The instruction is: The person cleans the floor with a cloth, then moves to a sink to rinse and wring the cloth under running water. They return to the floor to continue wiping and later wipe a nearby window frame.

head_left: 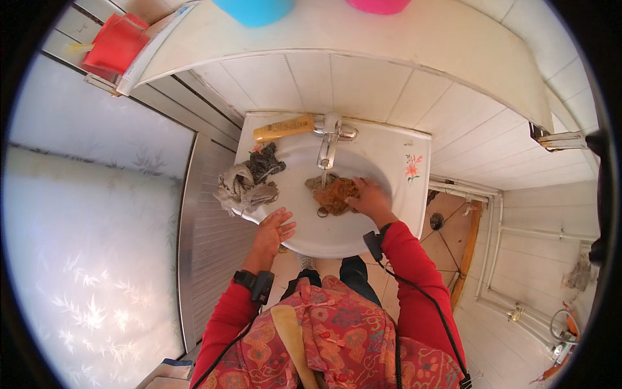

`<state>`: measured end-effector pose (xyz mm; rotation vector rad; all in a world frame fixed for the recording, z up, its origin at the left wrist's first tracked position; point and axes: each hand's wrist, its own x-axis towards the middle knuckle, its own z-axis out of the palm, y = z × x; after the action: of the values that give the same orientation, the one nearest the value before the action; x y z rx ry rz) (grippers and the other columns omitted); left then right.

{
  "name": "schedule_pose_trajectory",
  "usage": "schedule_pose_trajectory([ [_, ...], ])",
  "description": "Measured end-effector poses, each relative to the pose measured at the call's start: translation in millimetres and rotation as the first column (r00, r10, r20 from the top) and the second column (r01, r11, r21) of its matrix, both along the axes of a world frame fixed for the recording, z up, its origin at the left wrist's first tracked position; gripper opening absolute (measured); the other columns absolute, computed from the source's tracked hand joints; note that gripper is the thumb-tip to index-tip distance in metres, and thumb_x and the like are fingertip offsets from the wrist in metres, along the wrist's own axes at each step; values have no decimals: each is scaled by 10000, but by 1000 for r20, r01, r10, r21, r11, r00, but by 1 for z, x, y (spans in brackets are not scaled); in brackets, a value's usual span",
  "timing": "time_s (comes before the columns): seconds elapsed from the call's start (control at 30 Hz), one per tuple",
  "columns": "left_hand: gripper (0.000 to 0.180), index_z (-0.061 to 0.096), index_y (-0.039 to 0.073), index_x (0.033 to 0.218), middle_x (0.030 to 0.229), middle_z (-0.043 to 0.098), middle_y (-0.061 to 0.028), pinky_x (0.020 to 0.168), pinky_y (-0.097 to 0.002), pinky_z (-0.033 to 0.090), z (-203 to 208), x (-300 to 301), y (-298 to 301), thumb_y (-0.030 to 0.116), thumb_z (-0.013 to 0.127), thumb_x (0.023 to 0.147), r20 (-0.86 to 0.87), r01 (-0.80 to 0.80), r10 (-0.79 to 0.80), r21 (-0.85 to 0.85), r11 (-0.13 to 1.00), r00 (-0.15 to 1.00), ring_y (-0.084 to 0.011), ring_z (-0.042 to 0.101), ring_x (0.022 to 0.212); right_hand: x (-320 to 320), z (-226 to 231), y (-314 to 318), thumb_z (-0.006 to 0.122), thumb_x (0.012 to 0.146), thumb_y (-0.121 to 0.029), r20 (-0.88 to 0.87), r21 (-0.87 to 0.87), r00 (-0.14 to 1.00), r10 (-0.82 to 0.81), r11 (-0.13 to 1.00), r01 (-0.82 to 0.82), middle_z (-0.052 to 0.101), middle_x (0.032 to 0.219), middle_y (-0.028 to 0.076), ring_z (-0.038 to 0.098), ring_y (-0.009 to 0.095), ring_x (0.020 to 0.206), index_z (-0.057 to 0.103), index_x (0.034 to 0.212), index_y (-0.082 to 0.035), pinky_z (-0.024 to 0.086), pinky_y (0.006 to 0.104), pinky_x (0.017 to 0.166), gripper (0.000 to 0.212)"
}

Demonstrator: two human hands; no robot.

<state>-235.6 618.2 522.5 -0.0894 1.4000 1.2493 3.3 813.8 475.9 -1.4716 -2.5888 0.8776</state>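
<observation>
An orange-brown wet cloth (337, 196) lies bunched in the white washbasin (324, 236), beneath the tap (328, 146). Water appears to run from the spout onto it. At the cloth's right side my right hand (372, 201) grips its edge, fingers curled over it. My left hand (272, 232) is held over the basin's left front rim, fingers spread and nothing in them. Just beyond it, grey-beige cloth (245, 188) and a darker grey rag (265, 162) are heaped on the basin's left edge.
A yellow tube (283, 128) lies behind the basin, left of the tap. Overhead, a shelf (389, 35) juts from the wall, carrying a blue container (256, 10) and a pink one (379, 5). A red container (116, 44) is at upper left. Frosted glass panel (97, 227) stands left.
</observation>
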Motion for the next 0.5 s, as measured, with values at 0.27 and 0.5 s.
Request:
schedule_pose_trajectory([
  [0.27,511,449,65,1298,1213,553,-94,788,-349,525,-9,5,1,300,606,872,-47,102,-103,-28,994,994,-241,607,967,-42,-24,-34,652,731,-184,18,-101,989,-148,984,149,597,1065,150,566,366,981,613,1142,-165,479,420,823,414],
  [0.5,700,436,113,1322,1278,512,-116,889,-471,459,-3,15,39,617,502,840,-176,34,-69,-192,981,982,-286,508,1134,-46,32,-50,578,731,-40,-741,-378,630,-234,920,-102,634,989,165,608,303,921,642,1002,-41,469,366,850,279],
])
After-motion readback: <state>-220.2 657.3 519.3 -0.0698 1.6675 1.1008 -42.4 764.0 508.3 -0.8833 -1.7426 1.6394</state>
